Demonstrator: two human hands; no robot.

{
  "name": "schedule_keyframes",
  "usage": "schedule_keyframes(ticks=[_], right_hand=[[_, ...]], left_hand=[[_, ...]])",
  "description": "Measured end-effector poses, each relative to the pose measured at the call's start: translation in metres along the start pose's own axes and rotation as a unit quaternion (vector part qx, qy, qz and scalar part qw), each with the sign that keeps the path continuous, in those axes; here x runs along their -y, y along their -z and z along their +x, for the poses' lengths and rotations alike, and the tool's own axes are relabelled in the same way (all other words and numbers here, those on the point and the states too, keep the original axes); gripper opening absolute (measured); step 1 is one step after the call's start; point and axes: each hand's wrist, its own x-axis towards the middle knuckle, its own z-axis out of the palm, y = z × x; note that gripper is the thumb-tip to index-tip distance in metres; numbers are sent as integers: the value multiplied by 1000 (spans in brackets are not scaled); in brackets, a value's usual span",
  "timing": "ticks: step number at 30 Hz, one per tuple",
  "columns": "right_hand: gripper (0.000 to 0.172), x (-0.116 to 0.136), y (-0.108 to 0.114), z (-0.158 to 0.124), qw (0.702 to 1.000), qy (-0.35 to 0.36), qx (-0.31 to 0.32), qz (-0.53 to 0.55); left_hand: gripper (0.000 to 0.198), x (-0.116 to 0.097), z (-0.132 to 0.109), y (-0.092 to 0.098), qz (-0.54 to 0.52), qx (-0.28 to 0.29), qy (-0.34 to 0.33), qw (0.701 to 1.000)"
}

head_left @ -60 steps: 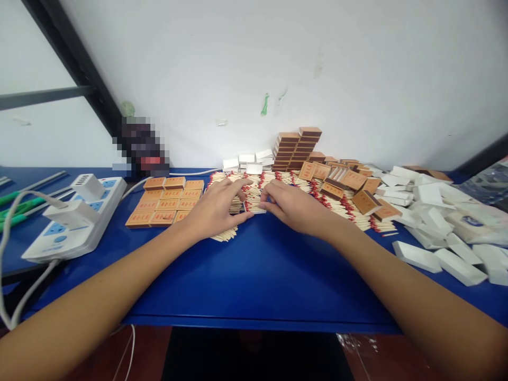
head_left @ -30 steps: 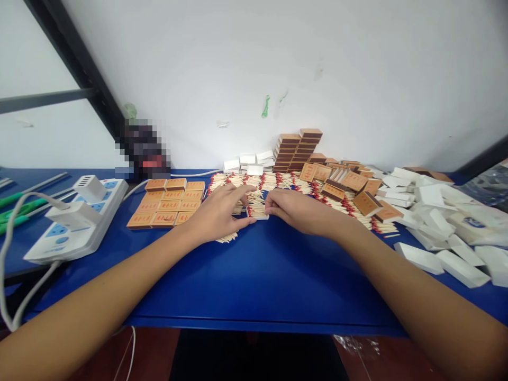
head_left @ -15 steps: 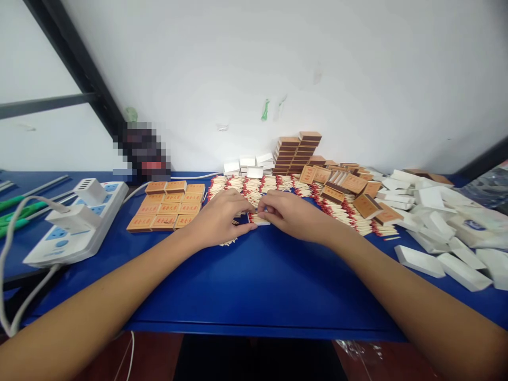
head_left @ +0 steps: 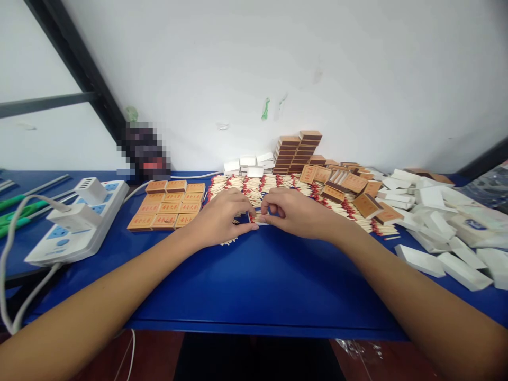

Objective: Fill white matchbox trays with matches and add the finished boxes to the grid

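Between my hands, near the front of a wide spread of red-tipped matches point(head_left: 254, 182), lies a small white matchbox tray point(head_left: 264, 223) with matches in it. My left hand point(head_left: 226, 216) holds the tray's left end, the thumb along its near side and the fingers curled over the far side. At the right end is my right hand point(head_left: 291, 211), its fingers curled and the thumb and index tips down at the matches in the tray. Anything between those tips is too small to make out. The fingers partly cover the tray.
Filled orange matchboxes point(head_left: 166, 206) lie in rows at left, beside a white power strip point(head_left: 83, 222) with cables. Stacked matchboxes point(head_left: 297, 153) stand against the wall. Loose matchbox sleeves point(head_left: 355, 185) and many white trays point(head_left: 432, 211) are heaped at right on the blue table point(head_left: 254, 286).
My right hand has shifted slightly, its thumb and index tips now a little further apart over the tray. My left hand stays where it was on the tray.
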Motion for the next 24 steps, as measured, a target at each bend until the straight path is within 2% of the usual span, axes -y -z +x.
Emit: schedule_keyframes(ticks=[8,17,24], right_hand=[[18,-3,0,0,1000,-12,6,-5],[8,-3,7,1,999,6,40,18],[3,-2,6,2,999,-20,29,20]], left_hand=[[24,-1,0,0,-8,1,10,1000],[25,-1,0,-1,3,4,13,1000],[35,0,-2,-2,13,-8,37,999]])
